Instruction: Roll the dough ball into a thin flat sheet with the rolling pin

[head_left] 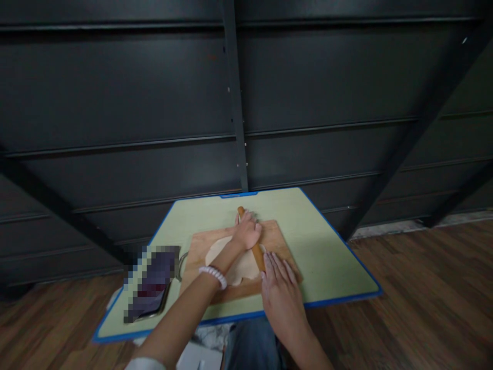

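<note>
A wooden rolling pin (258, 256) lies at a slant across a thin, pale sheet of dough (246, 266). The dough has an uneven edge and rests on a wooden cutting board (215, 297). My left hand (248, 231) is closed over the far part of the pin, its wrist wearing a white coiled band (214, 275). At the near end, my right hand (280, 281) presses on the pin with its fingers stretched forward over it. Both hands and my left forearm hide parts of the pin and the dough.
The board lies on a pale green folding table (327, 257) with a blue rim. A phone-like device (156, 285), partly pixelated, lies at the left beside the board's metal handle (181, 266). A dark panelled wall (173, 92) rises behind; wooden floor (431, 277) surrounds the table.
</note>
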A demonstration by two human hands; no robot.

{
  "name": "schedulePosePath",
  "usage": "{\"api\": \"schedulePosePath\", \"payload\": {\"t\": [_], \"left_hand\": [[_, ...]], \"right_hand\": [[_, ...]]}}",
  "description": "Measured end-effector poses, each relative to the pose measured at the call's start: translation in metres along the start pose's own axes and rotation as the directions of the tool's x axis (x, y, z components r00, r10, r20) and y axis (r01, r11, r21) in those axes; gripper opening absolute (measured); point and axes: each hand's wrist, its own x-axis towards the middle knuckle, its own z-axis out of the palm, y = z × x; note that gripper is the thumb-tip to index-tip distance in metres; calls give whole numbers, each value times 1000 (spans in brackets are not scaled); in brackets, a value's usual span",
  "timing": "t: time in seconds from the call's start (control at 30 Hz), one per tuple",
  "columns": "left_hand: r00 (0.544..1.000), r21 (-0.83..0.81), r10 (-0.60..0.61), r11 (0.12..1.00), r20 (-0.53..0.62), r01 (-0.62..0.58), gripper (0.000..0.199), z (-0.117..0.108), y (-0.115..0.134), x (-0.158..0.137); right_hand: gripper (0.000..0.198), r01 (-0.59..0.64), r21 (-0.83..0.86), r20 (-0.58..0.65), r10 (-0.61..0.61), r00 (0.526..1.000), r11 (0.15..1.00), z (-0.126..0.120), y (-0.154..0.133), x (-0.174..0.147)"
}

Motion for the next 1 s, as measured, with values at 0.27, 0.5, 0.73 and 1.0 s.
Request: {"api": "schedulePosePath", "payload": {"t": [0.27,0.5,0.73,1.0], "left_hand": [[999,17,37,999,-17,-37,47,8,26,20],[998,-9,33,999,-49,-33,41,8,32,20],[994,32,105,994,27,-106,42,0,25,5],[974,126,215,967,68,-222,49,-17,-16,-42]], "right_hand": [[44,-37,-38,11,37,999,999,0,17,0],[43,-69,-47,6,69,998,997,-3,16,-1],[43,-19,-83,64,25,998,996,-10,16,-1],[49,82,-63,127,-73,989,995,-25,15,1]]}}
